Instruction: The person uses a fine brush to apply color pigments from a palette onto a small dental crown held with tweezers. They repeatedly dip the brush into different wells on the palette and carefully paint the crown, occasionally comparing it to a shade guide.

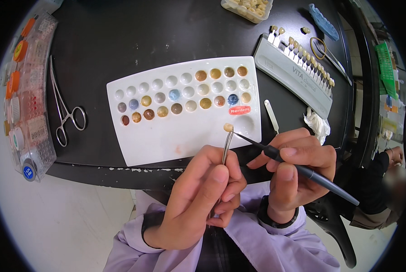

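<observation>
My left hand (203, 195) is closed around metal forceps (227, 147), whose curved tip grips a small cream dental crown (228, 128). My right hand (298, 167) pinches a dark fine-tipped brush (318, 177) like a pen; its point is close beside the crown, and whether it touches I cannot tell. Beneath and beyond both tools lies a white porcelain palette (166, 143) with rows of small round wells. Some wells hold brown, ochre, blue or pale stains, others look whitish. A larger round hollow is at the palette's right, just beyond the brush tip.
Right of the palette lie a shade guide (293, 75) with tooth tabs, a white spatula (271, 116) and crumpled tissue (317, 126). Scissor-handled clamps (63, 113) and clear boxes (35, 90) stand left. A tub of crowns (253, 16) is at the back. Another person's arm (382, 177) shows far right.
</observation>
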A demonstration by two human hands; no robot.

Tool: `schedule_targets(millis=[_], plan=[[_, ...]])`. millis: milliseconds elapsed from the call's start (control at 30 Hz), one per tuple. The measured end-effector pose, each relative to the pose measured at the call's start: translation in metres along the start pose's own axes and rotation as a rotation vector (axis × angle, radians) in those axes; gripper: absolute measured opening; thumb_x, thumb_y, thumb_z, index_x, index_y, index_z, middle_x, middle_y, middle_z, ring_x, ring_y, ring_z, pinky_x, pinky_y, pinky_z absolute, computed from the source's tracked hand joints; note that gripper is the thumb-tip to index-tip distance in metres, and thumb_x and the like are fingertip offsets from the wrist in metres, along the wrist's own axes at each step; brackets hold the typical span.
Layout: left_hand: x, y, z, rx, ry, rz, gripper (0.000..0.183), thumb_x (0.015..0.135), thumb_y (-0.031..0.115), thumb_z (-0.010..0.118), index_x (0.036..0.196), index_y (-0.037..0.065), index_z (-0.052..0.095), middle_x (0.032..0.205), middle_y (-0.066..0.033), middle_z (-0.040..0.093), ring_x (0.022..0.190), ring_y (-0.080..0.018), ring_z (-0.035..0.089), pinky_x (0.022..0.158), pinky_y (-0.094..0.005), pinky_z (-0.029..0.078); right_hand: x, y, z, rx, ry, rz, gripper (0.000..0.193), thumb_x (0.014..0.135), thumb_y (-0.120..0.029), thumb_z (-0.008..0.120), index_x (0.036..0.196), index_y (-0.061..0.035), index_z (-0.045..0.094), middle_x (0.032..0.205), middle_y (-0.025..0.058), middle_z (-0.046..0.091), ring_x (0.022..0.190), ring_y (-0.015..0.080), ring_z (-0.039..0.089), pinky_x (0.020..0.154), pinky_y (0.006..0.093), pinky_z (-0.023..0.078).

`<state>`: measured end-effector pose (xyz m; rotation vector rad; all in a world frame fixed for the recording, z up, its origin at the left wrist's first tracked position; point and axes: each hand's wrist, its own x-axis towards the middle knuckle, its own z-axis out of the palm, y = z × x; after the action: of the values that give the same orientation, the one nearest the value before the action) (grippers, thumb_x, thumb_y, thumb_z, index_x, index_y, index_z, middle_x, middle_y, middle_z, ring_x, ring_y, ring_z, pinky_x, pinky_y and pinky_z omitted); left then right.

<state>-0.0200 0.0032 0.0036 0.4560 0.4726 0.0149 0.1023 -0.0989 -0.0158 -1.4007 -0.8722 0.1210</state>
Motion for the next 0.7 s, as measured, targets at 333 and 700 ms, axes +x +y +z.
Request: schedule_targets(millis=[333, 700], plan=[[0.0007, -0.0023, 0.0008, 0.028, 0.007, 0.029, 0.022, 0.097, 0.024, 0.032, 0.100, 0.003, 0.038, 0.073, -0.0023, 0.037, 0.055, -0.0035, 0.033, 0.042, -0.0158, 0.030, 0.0002, -0.0001, -0.0012, -0.009, -0.031, -0.003, 0.020, 0.066, 0.008, 0.060, 0.085, 0.0074, 0.055, 0.071, 0.0141, 0.059, 0.062, 0.0212, 0.059, 0.052, 0.0251, 0.049], [0.0007, -0.0021, 0.0026, 0.043, 0.019, 0.021, 0.023, 0.096, 0.024, 0.034, 0.102, 0.002, 0.038, 0.073, -0.0028, 0.041, 0.058, -0.0032, 0.034, 0.042, -0.0152, 0.032, -0.0008, -0.0025, -0.0006, 0.003, -0.019, 0.002, 0.023, 0.064, 0.010, 0.061, 0.087, 0.0062, 0.057, 0.074, 0.0147, 0.060, 0.064, 0.0229, 0.059, 0.054, 0.0262, 0.049]])
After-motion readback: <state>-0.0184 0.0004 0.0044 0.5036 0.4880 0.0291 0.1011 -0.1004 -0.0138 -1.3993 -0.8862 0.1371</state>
